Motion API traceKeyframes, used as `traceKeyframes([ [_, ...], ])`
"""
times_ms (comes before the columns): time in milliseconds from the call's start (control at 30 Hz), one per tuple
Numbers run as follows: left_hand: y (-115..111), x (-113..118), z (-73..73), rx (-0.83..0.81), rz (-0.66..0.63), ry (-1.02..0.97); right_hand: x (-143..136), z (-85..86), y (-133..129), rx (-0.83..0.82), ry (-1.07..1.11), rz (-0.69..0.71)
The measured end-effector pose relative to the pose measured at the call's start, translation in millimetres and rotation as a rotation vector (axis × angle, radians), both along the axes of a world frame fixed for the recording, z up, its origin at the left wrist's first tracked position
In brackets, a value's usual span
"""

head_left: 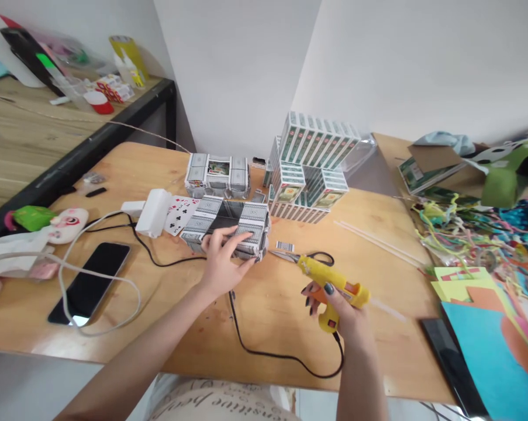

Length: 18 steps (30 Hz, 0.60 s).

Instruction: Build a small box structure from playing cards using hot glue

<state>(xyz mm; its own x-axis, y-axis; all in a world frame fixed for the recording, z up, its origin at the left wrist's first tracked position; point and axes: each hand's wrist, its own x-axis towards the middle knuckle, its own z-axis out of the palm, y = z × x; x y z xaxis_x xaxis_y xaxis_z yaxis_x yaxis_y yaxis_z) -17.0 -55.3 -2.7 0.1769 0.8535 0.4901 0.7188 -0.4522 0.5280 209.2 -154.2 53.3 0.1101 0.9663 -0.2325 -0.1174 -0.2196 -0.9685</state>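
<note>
My left hand (223, 257) grips the near side of a box made of grey-backed playing cards (206, 219), its fingers over the top and the thumb low at the front. A dark strip runs across the middle of this box. In my right hand (345, 310) is a yellow hot glue gun (334, 283), its nozzle pointing up and left. A clear glue stick (389, 310) juts from its back, and a black cord trails from its handle. Scissors (318, 258) lie just beyond the nozzle, beside a small cut card piece (285, 247).
Behind stand a second card-covered box (217, 175) and stacked green-and-white card packs (318, 140). Leftward lie a phone (92, 280), a white adapter (153, 213), loose playing cards (181, 213) and cables. Coloured paper (478, 333) and craft scraps (465, 234) cover the right side.
</note>
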Motion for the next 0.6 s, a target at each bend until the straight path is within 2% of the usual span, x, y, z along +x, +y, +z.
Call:
traceKeyframes([
  [100,2,-7,14.9,-0.046,-0.004,-0.123,-14,6.6,5,0.001,-0.042,0.057],
  [200,-1,-12,22.0,-0.083,-0.017,-0.229,-29,7.6,13,-0.003,-0.071,0.113],
  [333,-4,-15,22.2,-0.096,-0.033,-0.281,-44,6.9,20,0.005,-0.076,0.173],
  [600,-4,-18,19.7,-0.098,-0.03,-0.306,-53,3.6,21,0.041,-0.128,0.147],
])
